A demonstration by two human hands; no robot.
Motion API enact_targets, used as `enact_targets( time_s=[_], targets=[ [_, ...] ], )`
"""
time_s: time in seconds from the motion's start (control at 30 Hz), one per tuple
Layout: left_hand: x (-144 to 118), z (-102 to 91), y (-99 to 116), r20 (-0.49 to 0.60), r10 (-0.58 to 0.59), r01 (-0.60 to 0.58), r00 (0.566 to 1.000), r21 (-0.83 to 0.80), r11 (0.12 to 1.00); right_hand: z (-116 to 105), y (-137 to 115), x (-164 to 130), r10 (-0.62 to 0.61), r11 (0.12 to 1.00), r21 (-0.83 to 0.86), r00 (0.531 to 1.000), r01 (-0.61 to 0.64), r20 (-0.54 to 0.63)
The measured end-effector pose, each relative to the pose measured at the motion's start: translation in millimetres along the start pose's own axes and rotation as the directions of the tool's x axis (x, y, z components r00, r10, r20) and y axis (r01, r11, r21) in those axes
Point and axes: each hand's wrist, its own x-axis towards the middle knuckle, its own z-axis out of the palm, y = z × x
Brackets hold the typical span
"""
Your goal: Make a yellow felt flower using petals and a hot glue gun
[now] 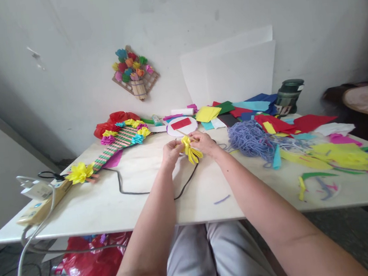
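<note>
My left hand [171,151] and my right hand [205,143] meet over the middle of the white table [144,202]. Between them they pinch a yellow paper flower [191,151] with loose strips hanging down. A thin wooden stick [183,134] runs up and left from the flower, held at my right fingers. Just behind the hands lies a white round plate [172,130] with a red paper piece [180,123] on it.
A woven striped craft with paper flowers [116,146] lies at left, with a power strip [39,204] and a black cable [133,192]. Purple yarn [251,139] and coloured paper scraps [331,152] cover the right. A dark jar [289,96] stands at the back. A flower decoration [134,71] hangs on the wall.
</note>
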Motion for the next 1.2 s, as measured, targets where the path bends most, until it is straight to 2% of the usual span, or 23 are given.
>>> enact_targets(
  time_s=[0.13,0.37,0.5,0.63,0.77,0.97,1.2],
  targets=[
    [-1.6,1.1,1.7,0.003,-0.010,0.010,1.000,-0.021,1.000,-0.1,-1.0,0.5,0.001,1.000,0.031,1.000,-0.001,-0.008],
    [-1.8,0.9,3.6,-0.010,-0.047,0.045,0.999,-0.097,0.994,-0.8,-2.5,-3.2,0.053,0.976,0.211,0.999,-0.052,0.003],
    [-2.0,0.5,3.8,-0.007,-0.030,0.029,1.000,-0.092,0.995,-1.0,-2.7,-4.1,0.075,0.969,0.237,0.997,-0.072,-0.001],
    [-3.8,0.6,6.0,0.026,-0.027,0.029,0.999,-0.092,0.995,-0.2,-1.5,-3.8,0.057,0.971,0.234,0.998,-0.056,0.002],
    [-4.2,0.6,6.2,0.030,-0.038,0.040,0.999,-0.074,0.996,0.1,-0.4,-2.9,0.025,0.986,0.162,1.000,-0.024,0.000],
    [-0.1,0.5,0.2,0.030,0.001,-0.002,1.000,0.016,1.000,-2.0,0.1,-1.8,-0.023,0.995,0.095,0.999,0.019,0.040],
    [-0.8,-0.6,0.4,0.044,0.005,-0.006,0.999,0.008,1.000,-2.5,-0.8,-2.0,0.031,0.991,0.132,0.999,-0.036,0.043]
  ],
)
